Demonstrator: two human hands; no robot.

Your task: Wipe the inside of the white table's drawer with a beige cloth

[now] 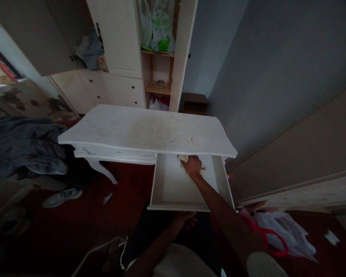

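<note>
My right hand [192, 165] reaches into the pulled-out drawer [173, 192] and is closed around a crumpled cream cloth [183, 157], near the drawer's back end. Part of the cloth shows on either side of the hand. The drawer belongs to a white desk [118, 123] with curved legs, and its top is marked with dark smudges and two small dark spots. Just below the drawer front, my left hand [183, 222] hangs over my lap in shadow, its fingers loosely bent and apart, with nothing visible in them.
Behind the desk stands a white wardrobe [121, 34] with open doors and plastic bags [161, 27] on a shelf. Grey fabric [25, 142] is heaped at left, above a shoe [62, 197]. A plastic bag [282, 231] lies at right. A pale cable [96, 250] crosses the floor.
</note>
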